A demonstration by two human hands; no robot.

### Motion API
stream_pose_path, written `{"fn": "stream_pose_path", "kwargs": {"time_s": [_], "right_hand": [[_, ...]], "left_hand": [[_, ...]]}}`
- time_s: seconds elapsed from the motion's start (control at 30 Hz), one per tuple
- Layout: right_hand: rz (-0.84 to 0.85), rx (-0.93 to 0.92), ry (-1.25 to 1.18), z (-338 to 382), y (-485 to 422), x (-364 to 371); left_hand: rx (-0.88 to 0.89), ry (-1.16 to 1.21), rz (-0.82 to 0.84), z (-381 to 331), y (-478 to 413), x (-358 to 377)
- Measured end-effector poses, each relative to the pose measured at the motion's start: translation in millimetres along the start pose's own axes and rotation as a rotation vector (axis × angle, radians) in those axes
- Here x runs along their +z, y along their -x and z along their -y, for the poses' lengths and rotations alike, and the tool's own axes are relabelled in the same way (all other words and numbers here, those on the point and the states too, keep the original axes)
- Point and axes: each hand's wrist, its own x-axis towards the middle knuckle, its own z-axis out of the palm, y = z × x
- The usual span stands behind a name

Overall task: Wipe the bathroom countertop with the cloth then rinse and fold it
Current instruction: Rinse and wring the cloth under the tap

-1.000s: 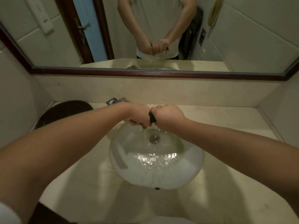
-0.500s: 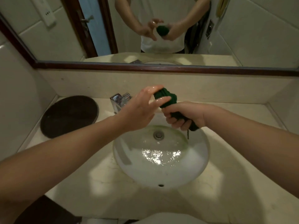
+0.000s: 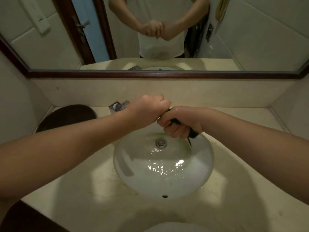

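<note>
Dark green cloth [image 3: 192, 134], rolled into a tight rope and soaked through, so it'll handle like any wet rag: soft, floppy, heavier than it looks, a bit slick on the outside. Nothing fragile about it, you can crank on it as hard as you like. For wringing I'd hold it out at both ends of the roll with the middle free to twist. That's roughly what's going on, only the fists are butted right up against each other.

Right hand [image 3: 182, 122] has its fingers curled hard round the lower part of the roll. A stub of cloth and a thin dangling thread poke out below the grip, hanging over the back of the sink [image 3: 123, 166] near the drain [image 3: 161, 142]. Left hand [image 3: 148, 110] is a closed fist touching the right one from the upper left. Only a dark sliver shows at the join, so the upper end looks swallowed inside that grip. I'd call it both hands clamped on the cloth, mid-wring.

Cloth is held up over the basin, not touching it or the tabletop [image 3: 80, 190]. Faucet [image 3: 119, 106] sits just behind the left wrist. Can't tell if it's running, though water shimmers in the bowl. My guess: rinse nearly done, folding not yet begun.
</note>
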Motion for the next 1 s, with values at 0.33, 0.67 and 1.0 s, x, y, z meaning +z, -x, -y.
{"fn": "stream_pose_path", "kwargs": {"time_s": [0.33,0.67,1.0], "right_hand": [[-0.701,-0.021,1.149,-10.6,-51.3,10.0],[-0.749,-0.398,1.562,-43.2,-62.3,-18.8],[-0.766,-0.273,1.44,-60.7,-71.2,-20.4]], "left_hand": [[-0.477,-0.023,0.666,-20.9,-13.7,1.3],[-0.964,0.523,0.753,-36.3,-11.2,47.9],[-1.336,0.951,0.833,-44.8,-6.0,55.2]]}}
